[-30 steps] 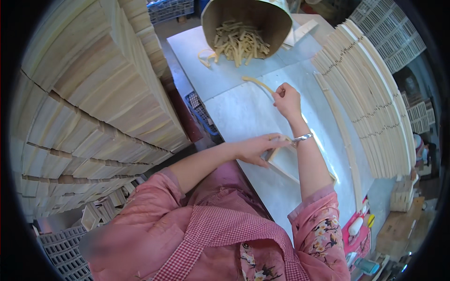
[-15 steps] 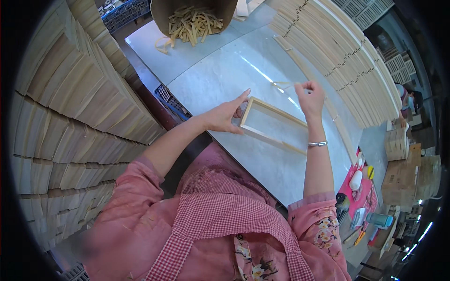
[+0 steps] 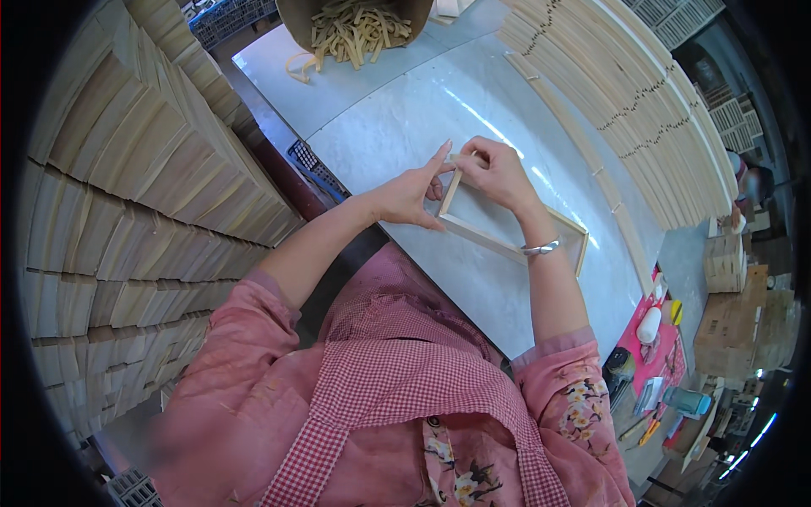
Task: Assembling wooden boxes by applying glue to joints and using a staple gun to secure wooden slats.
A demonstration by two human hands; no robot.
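A slim rectangular wooden frame (image 3: pixel 481 236) lies on the pale tabletop in front of me. My left hand (image 3: pixel 410 196) holds its left short end, thumb at the near corner and curled fingers by the far one, with the index finger stretched out. At that far corner my right hand (image 3: pixel 494 171) is closed in a pinch, its fingertips meeting those of my left hand. Between them shows a bit of a pale tan band (image 3: pixel 454 158), mostly hidden. The right wrist and forearm cover part of the frame's middle.
A tipped container at the far edge spills tan bands (image 3: pixel 359 34) onto the table (image 3: pixel 397 110). Long wooden slats (image 3: pixel 625 110) stand stacked at right, a thin strip (image 3: pixel 583 144) before them. Tall wood stacks (image 3: pixel 144 160) rise at left. Tools and a pink cloth (image 3: pixel 646 334) lie right.
My right hand has moved left with the tan band, from over the frame's right part to its far left corner. My left hand keeps its hold; the frame's right end is now uncovered.
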